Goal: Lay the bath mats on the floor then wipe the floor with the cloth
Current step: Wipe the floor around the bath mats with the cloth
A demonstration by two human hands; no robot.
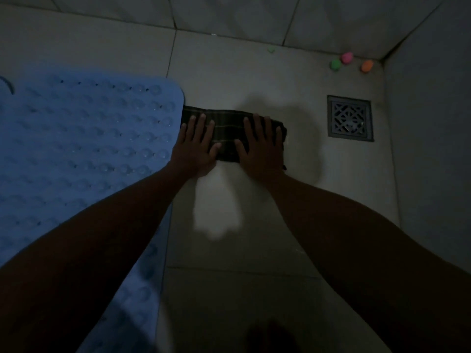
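The cloth lies folded on the floor just beside the blue bath mat; left hand and right hand press it, each grip spread flat.

Home bathroom: tiled floor w/ square drain grate, tiled walls, blue suction-cup bath mat

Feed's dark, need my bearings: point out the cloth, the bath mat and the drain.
cloth [226, 135]: head view, bare middle of the folded cloth between the two hands.
bath mat [84, 138]: head view, bumpy blue top surface.
drain [350, 118]: head view, centre of the square grate.
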